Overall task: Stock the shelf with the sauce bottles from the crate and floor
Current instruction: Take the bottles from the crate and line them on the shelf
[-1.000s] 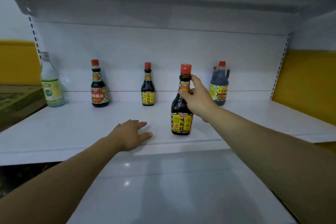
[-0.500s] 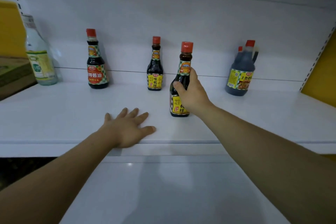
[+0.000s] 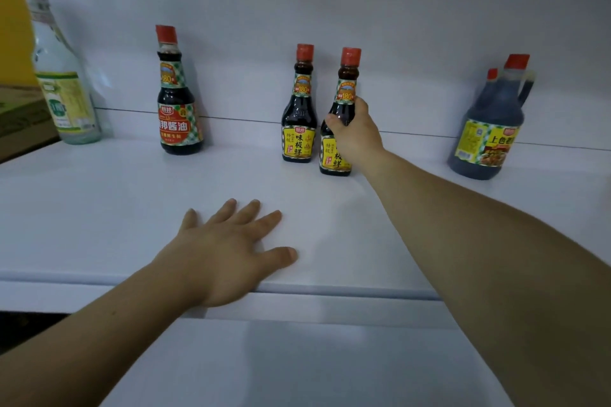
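At the front edge of the shelf (image 3: 99,208), the left hand (image 3: 228,251) lies flat with fingers spread and holds nothing, probably bracing the body for the long reach. Farther in, the right hand (image 3: 355,132) wraps thumb and fingers round the shoulder of a yellow-label bottle (image 3: 346,89). It stands upright near the back edge, just beside a matching bottle (image 3: 297,122) on its left. Grouping like with like seems the aim, labels facing forward. Along the back edge stand a red-label bottle (image 3: 178,109) left of middle, a clear bottle (image 3: 62,86) near the back left corner, and a handled jug (image 3: 492,129) toward the right.
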A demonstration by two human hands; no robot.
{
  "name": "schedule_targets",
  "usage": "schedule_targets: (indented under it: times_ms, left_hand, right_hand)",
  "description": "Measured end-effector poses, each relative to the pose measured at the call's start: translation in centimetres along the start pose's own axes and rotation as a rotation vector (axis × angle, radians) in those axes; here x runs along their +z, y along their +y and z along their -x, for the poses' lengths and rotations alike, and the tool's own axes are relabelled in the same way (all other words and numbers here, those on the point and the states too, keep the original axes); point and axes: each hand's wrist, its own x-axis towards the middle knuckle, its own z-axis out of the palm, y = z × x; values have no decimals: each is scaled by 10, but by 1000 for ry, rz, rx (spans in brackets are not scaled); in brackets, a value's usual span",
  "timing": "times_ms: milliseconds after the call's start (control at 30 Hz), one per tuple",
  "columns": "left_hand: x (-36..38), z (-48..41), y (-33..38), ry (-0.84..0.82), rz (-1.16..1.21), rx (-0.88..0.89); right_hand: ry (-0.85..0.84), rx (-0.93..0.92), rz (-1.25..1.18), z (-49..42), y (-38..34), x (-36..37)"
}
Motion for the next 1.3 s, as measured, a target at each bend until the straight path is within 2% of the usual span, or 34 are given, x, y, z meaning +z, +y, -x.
schedule_targets:
  times_ms: [533, 700, 833, 1000, 1067, 1167, 1300]
  left_hand:
    - [1, 5, 4, 41, 59, -2]
    - [3, 1, 0, 44, 69, 6]
    - [0, -1, 2, 6, 44, 4]
    - [-24, 14, 19, -26, 98, 32]
    - [-31, 22, 49, 18, 161, 124]
    - [-36, 38, 130, 68, 336, 361]
    - [-16, 67, 261, -33, 439, 628]
  right_hand:
    - [60, -48, -37, -40, 23, 24]
    - [-40, 92, 34, -14, 12, 4]
    - [-130, 88, 351, 34, 5, -52]
    - [-117, 169, 520, 123, -8, -160]
    - [-58, 217, 568, 165, -11, -212]
    - [23, 332, 641, 234, -9, -286]
    - [128, 474, 606, 324, 7, -365]
